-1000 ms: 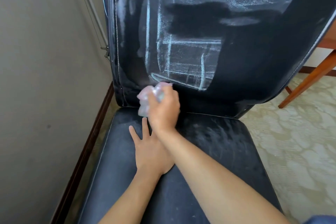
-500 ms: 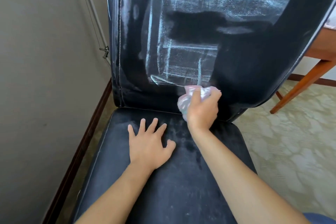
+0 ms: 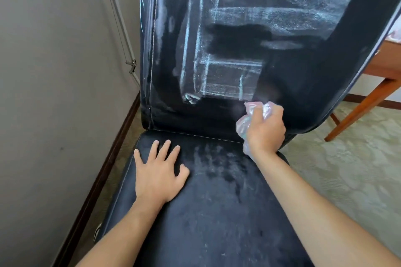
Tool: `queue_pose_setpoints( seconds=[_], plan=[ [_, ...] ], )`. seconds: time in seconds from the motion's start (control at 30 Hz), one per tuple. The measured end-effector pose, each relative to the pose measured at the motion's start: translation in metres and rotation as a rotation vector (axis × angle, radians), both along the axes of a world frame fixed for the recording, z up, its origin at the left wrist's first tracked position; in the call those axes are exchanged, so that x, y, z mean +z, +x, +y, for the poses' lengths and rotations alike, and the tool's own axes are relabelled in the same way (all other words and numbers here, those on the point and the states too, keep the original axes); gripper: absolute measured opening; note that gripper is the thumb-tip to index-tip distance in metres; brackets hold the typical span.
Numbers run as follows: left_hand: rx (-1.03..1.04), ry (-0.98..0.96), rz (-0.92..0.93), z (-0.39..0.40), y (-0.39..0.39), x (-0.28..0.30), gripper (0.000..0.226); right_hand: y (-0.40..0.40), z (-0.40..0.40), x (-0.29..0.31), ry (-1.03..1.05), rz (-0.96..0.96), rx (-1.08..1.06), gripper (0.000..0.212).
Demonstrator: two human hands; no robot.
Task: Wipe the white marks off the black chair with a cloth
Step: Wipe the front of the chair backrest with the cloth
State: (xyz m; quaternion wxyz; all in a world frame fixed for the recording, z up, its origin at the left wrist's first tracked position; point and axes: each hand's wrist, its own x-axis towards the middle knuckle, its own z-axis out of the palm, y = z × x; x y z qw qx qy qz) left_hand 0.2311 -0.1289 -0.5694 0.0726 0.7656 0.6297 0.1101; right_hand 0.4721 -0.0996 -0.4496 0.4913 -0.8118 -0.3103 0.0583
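Note:
A black chair (image 3: 217, 212) fills the view, its tall backrest (image 3: 303, 84) covered with white chalk-like marks (image 3: 230, 76) in lines and broad smears. My right hand (image 3: 265, 131) grips a crumpled pinkish cloth (image 3: 243, 124) and presses it against the lower right of the backrest, just below the marks. My left hand (image 3: 158, 173) rests flat on the seat with its fingers spread. Faint white dust lies on the seat (image 3: 217, 158) between my hands.
A grey wall (image 3: 54, 93) with a dark baseboard runs close along the chair's left side. A thin metal rod (image 3: 119, 21) leans there. A wooden table leg (image 3: 366, 104) stands at the right on pale patterned flooring (image 3: 347, 169).
My right hand has carried the cloth from the lower left of the backrest across to its lower right, and the bottom line of marks is mostly gone. My left hand stays on the seat.

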Motion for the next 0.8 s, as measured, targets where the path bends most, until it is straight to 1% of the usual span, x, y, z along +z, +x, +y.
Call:
queue_pose_setpoints(
  seconds=[0.07,0.17,0.23,0.3,0.37,0.4,0.5,0.53,0.6,0.67,0.73,0.8],
  plan=[
    [0.011,0.011,-0.012,-0.001,0.002,0.000,0.072,-0.020,0.003,0.002,-0.024,-0.010,0.033,0.035],
    [0.021,0.005,-0.020,-0.002,0.000,0.002,0.071,-0.090,0.020,0.006,-0.007,-0.056,0.301,0.035],
    [0.009,0.037,-0.038,-0.002,-0.001,0.004,0.065,-0.137,0.029,0.011,0.013,-0.054,0.448,0.033],
    [0.003,0.070,-0.053,-0.002,-0.002,0.004,0.056,-0.159,0.033,0.016,0.027,-0.013,0.480,0.032],
    [0.012,0.067,-0.063,-0.002,-0.002,0.001,0.054,-0.147,0.032,0.016,-0.003,-0.004,0.442,0.034],
    [0.020,0.062,-0.056,-0.001,-0.002,-0.001,0.056,-0.129,0.030,0.015,-0.032,0.023,0.372,0.036],
    [0.034,0.076,-0.047,-0.001,0.000,-0.007,0.063,-0.063,0.023,0.017,-0.108,0.177,0.043,0.042],
    [0.031,0.088,-0.050,0.000,0.001,-0.008,0.063,-0.047,0.019,0.019,-0.128,0.191,-0.019,0.043],
    [0.029,0.097,-0.055,0.000,0.001,-0.010,0.063,-0.040,0.017,0.022,-0.159,0.187,-0.030,0.043],
    [0.040,0.092,-0.058,-0.001,0.001,-0.010,0.063,-0.063,0.020,0.027,-0.162,0.182,0.067,0.037],
    [0.042,0.094,-0.056,-0.002,-0.001,-0.008,0.063,-0.105,0.026,0.032,-0.151,0.103,0.279,0.033],
    [0.025,0.110,-0.065,-0.001,-0.002,-0.006,0.058,-0.147,0.031,0.034,-0.132,0.011,0.472,0.034]
  ],
)
